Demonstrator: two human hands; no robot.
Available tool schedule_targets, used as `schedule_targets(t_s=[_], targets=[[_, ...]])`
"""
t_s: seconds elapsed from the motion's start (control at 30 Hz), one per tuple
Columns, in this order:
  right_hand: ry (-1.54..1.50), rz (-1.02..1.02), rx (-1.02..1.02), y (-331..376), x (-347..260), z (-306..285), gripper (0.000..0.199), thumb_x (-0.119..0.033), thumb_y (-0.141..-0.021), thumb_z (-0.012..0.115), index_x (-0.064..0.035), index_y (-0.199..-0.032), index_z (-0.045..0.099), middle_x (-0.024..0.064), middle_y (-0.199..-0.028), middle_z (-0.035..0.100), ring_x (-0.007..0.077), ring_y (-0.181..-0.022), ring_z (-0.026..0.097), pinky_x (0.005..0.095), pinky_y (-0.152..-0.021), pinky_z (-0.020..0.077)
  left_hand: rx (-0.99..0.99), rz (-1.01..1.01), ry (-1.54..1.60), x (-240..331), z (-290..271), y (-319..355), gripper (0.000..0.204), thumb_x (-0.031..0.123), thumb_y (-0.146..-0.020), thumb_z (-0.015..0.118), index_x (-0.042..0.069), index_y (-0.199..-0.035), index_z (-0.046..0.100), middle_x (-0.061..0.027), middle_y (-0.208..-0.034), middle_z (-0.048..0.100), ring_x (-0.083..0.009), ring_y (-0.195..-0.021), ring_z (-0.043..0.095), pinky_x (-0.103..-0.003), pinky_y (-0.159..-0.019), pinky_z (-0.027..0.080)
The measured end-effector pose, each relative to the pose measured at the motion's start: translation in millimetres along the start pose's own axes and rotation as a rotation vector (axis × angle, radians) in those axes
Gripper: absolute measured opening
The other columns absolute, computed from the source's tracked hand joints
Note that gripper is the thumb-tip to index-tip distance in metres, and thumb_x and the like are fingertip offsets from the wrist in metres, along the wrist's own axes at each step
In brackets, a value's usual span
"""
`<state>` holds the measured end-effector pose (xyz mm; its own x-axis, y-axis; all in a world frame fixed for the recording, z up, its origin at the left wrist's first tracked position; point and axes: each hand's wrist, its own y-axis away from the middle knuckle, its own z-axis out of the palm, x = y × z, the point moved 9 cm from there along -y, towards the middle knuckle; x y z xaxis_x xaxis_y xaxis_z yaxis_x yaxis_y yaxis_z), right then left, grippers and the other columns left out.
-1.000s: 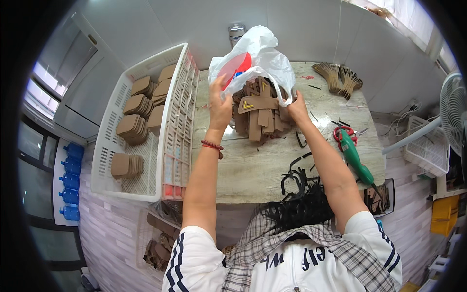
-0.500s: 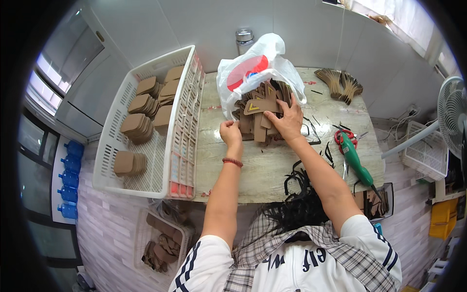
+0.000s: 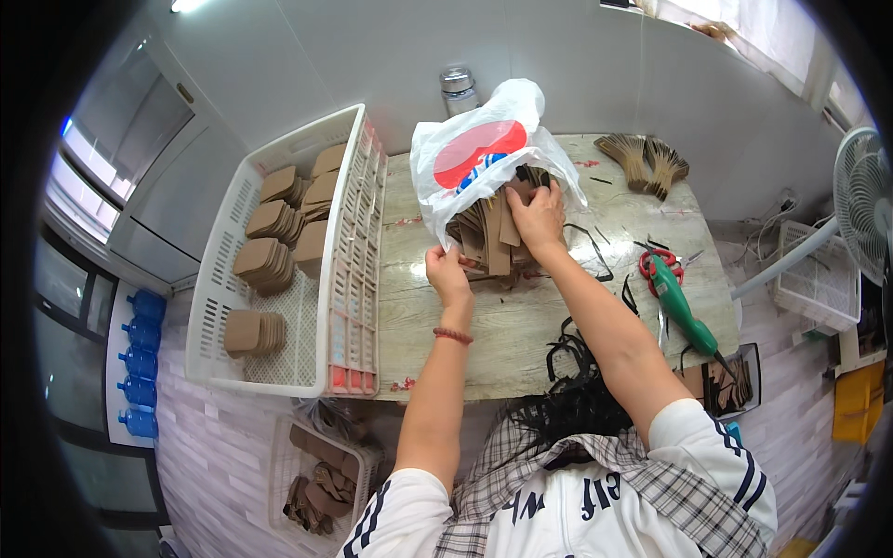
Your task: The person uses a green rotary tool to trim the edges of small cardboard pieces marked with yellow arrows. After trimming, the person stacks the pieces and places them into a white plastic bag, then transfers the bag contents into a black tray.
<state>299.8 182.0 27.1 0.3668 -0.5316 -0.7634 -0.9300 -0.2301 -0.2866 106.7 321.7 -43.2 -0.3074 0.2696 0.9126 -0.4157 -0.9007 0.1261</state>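
Note:
A white plastic bag [image 3: 470, 144] with a red and blue print lies on the table, its mouth facing me. Flat brown strips [image 3: 490, 240] spill from that mouth in a loose pile. My left hand [image 3: 449, 277] is closed, pinching the lower left edge of the bag beside the pile. At the right side of the mouth, my right hand [image 3: 541, 221] is closed over some of the strips, thumb on one side and fingers on the other. The tips of its fingers are partly hidden among the strips.
Left of the bag stands a white plastic crate [image 3: 330, 307] holding stacks of brown pads [image 3: 265, 267]. Fanned brown strips [image 3: 644, 163] lie at the back right. Nearer are a green hand tool [image 3: 684, 312], red-handled scissors [image 3: 659, 263] and black scraps [image 3: 567, 358]. A metal flask [image 3: 458, 90] stands behind.
The bag's front edge has come down lower over the pile. The strip with a yellow mark no longer shows on top. My right hand has shifted slightly toward the bag's mouth.

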Motion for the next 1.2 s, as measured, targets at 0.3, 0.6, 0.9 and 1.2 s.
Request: schedule_targets(t_s=[0.3, 0.6, 0.9, 1.2], targets=[[-0.322, -0.200, 0.144, 9, 33, -17, 0.035, -0.021, -0.087, 0.056, -0.0046, -0.117, 0.056, 0.0192, -0.121, 0.054, 0.0356, -0.112, 0.050, 0.0405, -0.094, 0.0403, 0.041, -0.058, -0.040, -16, -17, 18, 0.036, 0.002, -0.084, 0.059, 0.000, -0.114, 0.042, -0.0078, -0.087, 0.057, -0.0145, -0.064, 0.057, -0.029, -0.056, 0.046], [-0.231, -0.215, 0.053, -35, 40, -7, 0.022, -0.012, -0.080, 0.060, -0.0008, -0.098, 0.066, 0.0193, -0.094, 0.066, 0.0346, -0.089, 0.063, 0.0401, -0.081, 0.0481, 0.046, -0.079, 0.162, -30, 1, 55, 0.033, 0.001, -0.082, 0.062, 0.000, -0.111, 0.045, -0.0051, -0.098, 0.053, -0.0136, -0.081, 0.056, -0.028, -0.068, 0.045], [0.109, -0.470, 0.317, 13, 43, -110, 0.042, -0.013, -0.065, 0.077, -0.0075, -0.101, 0.057, 0.0100, -0.097, 0.054, 0.0293, -0.095, 0.052, 0.0380, -0.080, 0.0446, -0.097, -0.067, 0.042, -37, 7, 76, 0.041, -0.010, -0.072, 0.066, -0.001, -0.106, 0.046, -0.0094, -0.104, 0.054, -0.0161, -0.091, 0.056, -0.027, -0.080, 0.048], [0.146, -0.724, -0.269, 0, 61, -63, 0.020, -0.013, -0.065, 0.070, -0.0038, -0.077, 0.056, 0.0172, -0.099, 0.060, 0.0359, -0.113, 0.050, 0.0419, -0.096, 0.0405, -0.101, 0.432, -0.762, 9, 52, 97, 0.043, 0.007, -0.067, 0.074, 0.000, -0.093, 0.040, -0.0182, -0.097, 0.043, -0.0372, -0.095, 0.042, -0.044, -0.086, 0.036]])
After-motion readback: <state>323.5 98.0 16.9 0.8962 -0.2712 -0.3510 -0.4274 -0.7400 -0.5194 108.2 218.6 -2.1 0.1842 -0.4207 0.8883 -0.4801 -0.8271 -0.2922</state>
